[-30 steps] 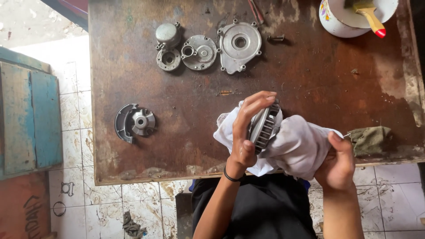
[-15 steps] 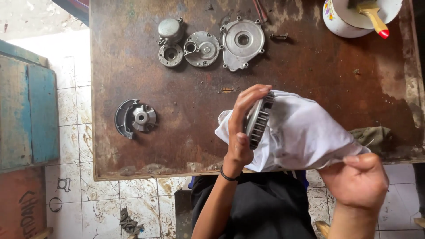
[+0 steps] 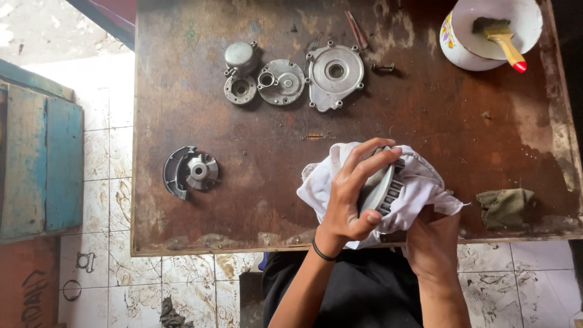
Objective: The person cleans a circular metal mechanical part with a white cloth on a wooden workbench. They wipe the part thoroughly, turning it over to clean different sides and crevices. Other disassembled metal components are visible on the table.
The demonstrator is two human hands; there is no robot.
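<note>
Head view: my left hand (image 3: 355,194) grips the finned metal part (image 3: 384,188) in the white rag (image 3: 419,182) above the desk (image 3: 255,152) edge, right hand (image 3: 432,240) clutching rag beneath; wiping appears unfinished, four castings (image 3: 291,76) lying untouched.

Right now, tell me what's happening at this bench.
A person sits at a worn wooden table. The left hand grips a round, finned metal part wrapped in a white cloth, and the right hand presses the cloth from underneath. Several metal covers lie along the far side, another metal part sits to the left, and a brush rests in a white bowl.
</note>
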